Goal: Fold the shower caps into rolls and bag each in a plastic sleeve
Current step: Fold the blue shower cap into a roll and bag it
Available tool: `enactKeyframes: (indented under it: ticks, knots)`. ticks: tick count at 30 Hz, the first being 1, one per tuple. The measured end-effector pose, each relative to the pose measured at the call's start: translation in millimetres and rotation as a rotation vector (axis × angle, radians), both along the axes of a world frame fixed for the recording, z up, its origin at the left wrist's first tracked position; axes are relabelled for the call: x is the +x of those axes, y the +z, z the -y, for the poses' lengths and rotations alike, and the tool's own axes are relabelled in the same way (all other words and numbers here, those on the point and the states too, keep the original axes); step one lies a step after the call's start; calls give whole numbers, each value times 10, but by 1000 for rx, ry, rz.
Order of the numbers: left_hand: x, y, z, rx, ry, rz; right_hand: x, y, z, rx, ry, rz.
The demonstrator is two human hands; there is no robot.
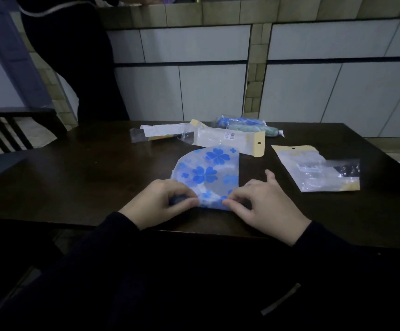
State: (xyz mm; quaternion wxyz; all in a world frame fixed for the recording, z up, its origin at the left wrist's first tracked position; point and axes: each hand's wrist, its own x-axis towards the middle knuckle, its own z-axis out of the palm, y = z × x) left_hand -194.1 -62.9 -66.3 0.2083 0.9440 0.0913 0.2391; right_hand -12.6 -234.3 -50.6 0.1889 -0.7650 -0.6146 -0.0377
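Both your left hand (160,201) and right hand (261,206) pinched the near edge of the cap (208,177), which lay flat beyond your fingertips on the table (74,177), and, being slick film, it could have sprung open had either pinch eased mid-roll.

Near the bottom middle of the frame, the left hand (160,201) and the right hand (263,206) pinch the near edge of a see-through shower cap (208,173) with blue flowers. It lies folded on the dark table (74,177). Plastic sleeves (227,139) lie behind it.
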Motion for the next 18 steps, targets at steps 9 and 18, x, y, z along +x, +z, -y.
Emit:
enactKeyframes:
  ticks: [9, 18]
  knots:
    - [240, 108, -8, -88, 244, -152, 57, -101, -171, 4, -168, -209]
    - [191, -8, 36, 116, 218, -87, 34, -56, -239, -50, -193, -112]
